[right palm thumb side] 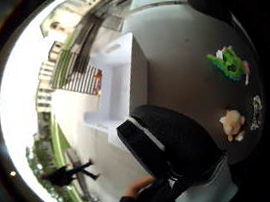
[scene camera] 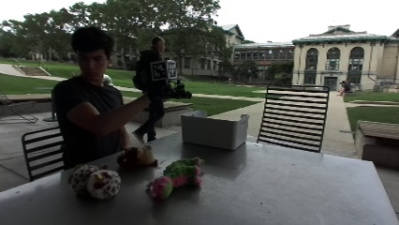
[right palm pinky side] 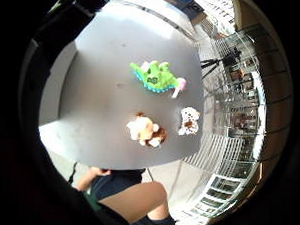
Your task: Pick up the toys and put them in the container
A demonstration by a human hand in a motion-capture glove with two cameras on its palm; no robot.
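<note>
Green plush toy (scene camera: pixel 181 174), brown one (scene camera: pixel 137 157) and spotted white one (scene camera: pixel 93 182) all lie on the grey table (scene camera: pixel 280 187), well apart from the white container (scene camera: pixel 214 130), so none seems stowed yet. The gloved right hand (scene camera: pixel 163 86) is raised high above the table; whether its fingers are apart cannot be told

Fuzzy plush toys (scene camera: pixel 176 176) on smooth grey table (scene camera: pixel 287 187); matt plastic container (scene camera: pixel 214 130)
</note>
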